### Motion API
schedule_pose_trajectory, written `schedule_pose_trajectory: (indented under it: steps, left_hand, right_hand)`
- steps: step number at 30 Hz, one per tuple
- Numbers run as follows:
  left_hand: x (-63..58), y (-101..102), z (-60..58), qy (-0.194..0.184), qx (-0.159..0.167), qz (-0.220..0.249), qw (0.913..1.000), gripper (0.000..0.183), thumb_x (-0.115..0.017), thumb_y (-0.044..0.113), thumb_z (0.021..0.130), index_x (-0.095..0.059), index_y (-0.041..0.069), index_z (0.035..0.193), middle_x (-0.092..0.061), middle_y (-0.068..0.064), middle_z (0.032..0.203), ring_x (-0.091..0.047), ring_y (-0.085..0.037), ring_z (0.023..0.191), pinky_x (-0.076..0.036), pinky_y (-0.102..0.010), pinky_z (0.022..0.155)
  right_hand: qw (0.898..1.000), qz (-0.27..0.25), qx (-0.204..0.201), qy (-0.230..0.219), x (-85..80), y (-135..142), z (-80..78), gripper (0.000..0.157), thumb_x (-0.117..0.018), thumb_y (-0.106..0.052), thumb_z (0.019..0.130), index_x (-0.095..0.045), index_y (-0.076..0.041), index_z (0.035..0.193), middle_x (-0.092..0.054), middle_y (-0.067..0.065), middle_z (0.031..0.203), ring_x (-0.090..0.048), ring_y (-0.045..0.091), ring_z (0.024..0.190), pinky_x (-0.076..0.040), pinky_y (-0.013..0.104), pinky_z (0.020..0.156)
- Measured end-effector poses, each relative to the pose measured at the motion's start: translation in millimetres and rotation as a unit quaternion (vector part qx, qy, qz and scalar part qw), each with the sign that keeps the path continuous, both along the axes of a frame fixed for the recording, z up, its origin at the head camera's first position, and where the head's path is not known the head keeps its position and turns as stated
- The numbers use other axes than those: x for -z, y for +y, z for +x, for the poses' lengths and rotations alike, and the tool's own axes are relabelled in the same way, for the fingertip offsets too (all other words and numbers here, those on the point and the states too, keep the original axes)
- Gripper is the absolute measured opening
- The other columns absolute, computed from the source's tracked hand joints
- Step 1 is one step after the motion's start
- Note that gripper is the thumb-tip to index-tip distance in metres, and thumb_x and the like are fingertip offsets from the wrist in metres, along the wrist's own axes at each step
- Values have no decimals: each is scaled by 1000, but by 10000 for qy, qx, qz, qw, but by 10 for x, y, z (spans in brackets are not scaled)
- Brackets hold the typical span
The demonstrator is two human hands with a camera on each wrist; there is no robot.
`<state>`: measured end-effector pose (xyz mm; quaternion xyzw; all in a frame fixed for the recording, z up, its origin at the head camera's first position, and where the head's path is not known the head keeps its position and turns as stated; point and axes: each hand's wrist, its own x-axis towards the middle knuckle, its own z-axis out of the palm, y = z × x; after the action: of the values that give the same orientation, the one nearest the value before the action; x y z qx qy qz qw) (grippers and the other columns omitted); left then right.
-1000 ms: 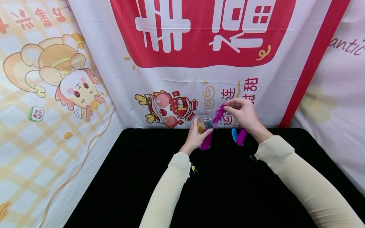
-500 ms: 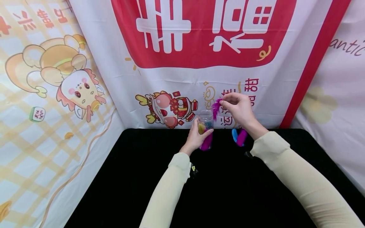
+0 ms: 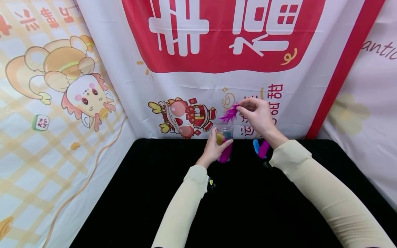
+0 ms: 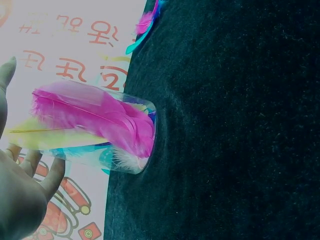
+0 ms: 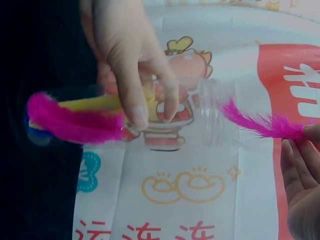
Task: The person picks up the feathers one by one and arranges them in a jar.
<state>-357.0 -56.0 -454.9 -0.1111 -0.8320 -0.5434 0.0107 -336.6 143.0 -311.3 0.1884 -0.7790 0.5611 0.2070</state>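
My left hand (image 3: 214, 147) grips a clear plastic jar (image 3: 227, 132) that stands upright near the back of the black table. Inside the jar are magenta, yellow, blue and white feathers, seen close up as a magenta feather (image 4: 95, 112) and a yellow feather (image 4: 55, 134) in the left wrist view. Between thumb and fingertips my right hand (image 3: 257, 115) pinches the end of another magenta feather (image 3: 229, 113). That feather's free tip points at the jar's open mouth, right at the threaded rim (image 5: 212, 115) in the right wrist view.
A small group of loose feathers (image 3: 263, 148), magenta and blue, lies on the black table (image 3: 242, 206) near its back edge, under my right forearm. A printed white and red cloth (image 3: 173, 82) hangs directly behind the table, with more cloths at both sides.
My right hand has moved left and slightly up with the magenta feather, from beside the jar to over its mouth. The feather now tilts toward the opening. My left hand still holds the jar.
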Motion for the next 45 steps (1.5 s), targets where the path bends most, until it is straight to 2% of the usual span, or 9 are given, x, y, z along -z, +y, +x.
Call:
schedule_pose_trajectory:
  steps: [6,14,18,23,30,35,40,45]
  left_hand:
    - [1,0,5,25,12,16,10000,95,-70,62,90,-20,25,161,-33,-9,162,-37,-28,147,-34,-49,118]
    - [3,17,2,345,15,-15,9994,91,-72,56,91,-23,20,160,-41,-10,155,-46,-26,139,-37,-46,115]
    - [10,18,0,311,20,-3,9995,91,-72,55,92,-23,20,159,-42,-9,153,-47,-26,137,-39,-46,114]
    - [13,17,6,232,4,-27,9997,90,-73,55,91,-23,21,159,-47,-9,148,-49,-25,135,-39,-45,113]
    - [4,6,9,191,24,10,9998,95,-71,57,92,-18,20,162,-42,-11,153,-45,-28,139,-37,-49,115]
    - [17,-4,8,164,116,73,9998,94,-70,56,93,-17,21,162,-38,-11,156,-44,-27,141,-37,-49,115]
    - [16,-12,16,124,166,117,9997,95,-70,57,93,-16,22,162,-33,-12,161,-41,-28,144,-36,-50,116]
    - [-1,-11,18,124,128,35,9998,95,-69,59,93,-16,23,162,-31,-12,162,-42,-30,143,-37,-50,115]
  right_hand:
    - [9978,653,-95,100,37,-27,-52,12,-74,-11,95,-77,-3,103,-76,15,96,-70,17,80,-53,20,67]
    - [9917,1210,-410,-108,38,-89,-74,14,-74,-11,96,-76,-2,106,-76,15,102,-72,25,88,-54,20,70]
    - [9864,1537,-528,-257,62,-120,-114,12,-73,-7,96,-75,-2,106,-75,15,99,-71,26,88,-55,27,74]
    - [9806,1894,-457,-236,124,-159,-152,10,-72,-5,95,-75,-4,104,-75,12,96,-71,24,87,-56,37,78]
    - [9769,2073,-500,-118,160,-236,-159,8,-70,-2,95,-74,-2,102,-75,14,96,-73,26,87,-58,43,78]
    - [9751,2167,-477,-44,178,-269,-169,6,-71,-3,94,-74,-2,100,-75,13,95,-73,25,86,-59,43,78]
    - [9729,2215,-668,7,192,-295,-178,5,-72,-2,94,-75,-1,97,-75,13,93,-72,25,84,-59,43,76]
    - [9660,2493,-685,37,200,-310,-177,5,-72,-5,94,-76,-3,96,-76,11,93,-72,23,85,-58,42,77]
